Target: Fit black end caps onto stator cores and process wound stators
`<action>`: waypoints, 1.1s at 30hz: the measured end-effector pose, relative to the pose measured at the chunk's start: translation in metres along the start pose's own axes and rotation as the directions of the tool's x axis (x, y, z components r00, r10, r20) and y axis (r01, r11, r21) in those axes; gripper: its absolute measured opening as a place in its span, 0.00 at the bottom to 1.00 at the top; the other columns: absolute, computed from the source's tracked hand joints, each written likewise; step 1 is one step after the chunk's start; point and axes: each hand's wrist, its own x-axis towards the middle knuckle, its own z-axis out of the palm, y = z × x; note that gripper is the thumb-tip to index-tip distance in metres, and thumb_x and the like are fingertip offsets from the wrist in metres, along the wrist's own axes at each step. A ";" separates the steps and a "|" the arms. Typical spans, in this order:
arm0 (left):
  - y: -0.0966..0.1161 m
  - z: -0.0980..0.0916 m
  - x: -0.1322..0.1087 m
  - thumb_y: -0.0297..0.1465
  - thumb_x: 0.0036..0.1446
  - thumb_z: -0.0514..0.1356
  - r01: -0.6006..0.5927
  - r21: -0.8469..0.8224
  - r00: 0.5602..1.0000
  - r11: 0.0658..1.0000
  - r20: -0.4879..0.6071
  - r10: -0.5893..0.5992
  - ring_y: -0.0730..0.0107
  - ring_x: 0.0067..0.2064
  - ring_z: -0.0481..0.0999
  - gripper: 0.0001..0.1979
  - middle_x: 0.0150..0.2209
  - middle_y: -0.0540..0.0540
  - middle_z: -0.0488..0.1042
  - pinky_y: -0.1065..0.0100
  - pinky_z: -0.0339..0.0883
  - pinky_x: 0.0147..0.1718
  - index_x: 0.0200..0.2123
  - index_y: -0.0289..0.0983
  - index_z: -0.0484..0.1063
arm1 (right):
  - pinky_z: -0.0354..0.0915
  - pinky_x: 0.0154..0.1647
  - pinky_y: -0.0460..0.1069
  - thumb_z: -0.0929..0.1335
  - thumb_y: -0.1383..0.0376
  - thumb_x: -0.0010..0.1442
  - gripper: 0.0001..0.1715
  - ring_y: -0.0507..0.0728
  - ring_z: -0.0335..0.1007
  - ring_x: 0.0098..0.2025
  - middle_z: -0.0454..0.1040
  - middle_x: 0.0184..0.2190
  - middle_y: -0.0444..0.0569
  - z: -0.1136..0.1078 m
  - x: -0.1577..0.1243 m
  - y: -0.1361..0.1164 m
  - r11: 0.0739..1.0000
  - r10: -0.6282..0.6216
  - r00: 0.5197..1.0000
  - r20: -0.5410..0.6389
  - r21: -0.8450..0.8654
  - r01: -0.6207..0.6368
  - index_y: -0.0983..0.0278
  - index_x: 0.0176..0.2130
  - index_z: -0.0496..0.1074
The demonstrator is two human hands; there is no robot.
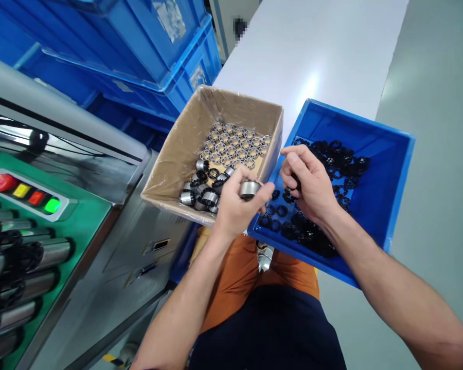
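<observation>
My left hand [237, 203] is closed around a silver metal ring-shaped core [249, 189] with a dark edge, above the near right corner of a plastic-lined cardboard box [175, 149]. Inside the box, bare metal cores [235, 141] stand in rows, and several cores with black end pieces [206, 195] lie in a loose heap nearer me. Over a blue bin [393, 190], my right hand [310, 180] has its fingers curled on a small black part [295, 181], mostly hidden by the fingers. Many black plastic rings [341, 159] lie in that bin.
Stacked blue crates [139, 46] stand behind the box at the left. A white table [332, 46] extends away from me. At far left, a green machine panel [88, 200] carries lit buttons [36, 198] and rows of metal cylinders [34, 257]. My legs in orange trousers [231, 282] are below.
</observation>
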 end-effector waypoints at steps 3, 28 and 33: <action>0.006 0.001 -0.003 0.44 0.62 0.82 -0.082 0.181 0.987 0.980 0.151 0.055 0.71 0.29 0.69 0.22 0.31 0.54 0.77 0.67 0.63 0.31 0.46 0.42 0.77 | 0.56 0.19 0.44 0.85 0.38 0.66 0.30 0.50 0.60 0.27 0.68 0.30 0.38 0.003 -0.002 0.002 1.000 -0.014 1.000 0.012 0.006 0.014 0.54 0.50 0.81; -0.002 0.001 0.001 0.71 0.66 0.69 0.144 -0.287 0.990 0.947 0.050 -0.135 0.74 0.23 0.67 0.36 0.30 0.55 0.68 0.70 0.62 0.20 0.48 0.44 0.71 | 0.82 0.44 0.56 0.77 0.64 0.72 0.15 0.55 0.79 0.35 0.87 0.45 0.46 -0.004 -0.008 -0.002 0.825 -0.298 0.940 0.165 -0.450 0.341 0.53 0.55 0.92; -0.005 -0.002 -0.004 0.68 0.74 0.63 0.150 -0.291 0.983 0.945 0.151 -0.109 0.74 0.22 0.66 0.31 0.31 0.55 0.71 0.69 0.61 0.22 0.53 0.47 0.70 | 0.81 0.39 0.56 0.79 0.62 0.72 0.07 0.56 0.80 0.34 0.88 0.46 0.48 0.004 -0.013 0.005 0.863 -0.271 0.958 0.092 -0.418 0.284 0.55 0.50 0.87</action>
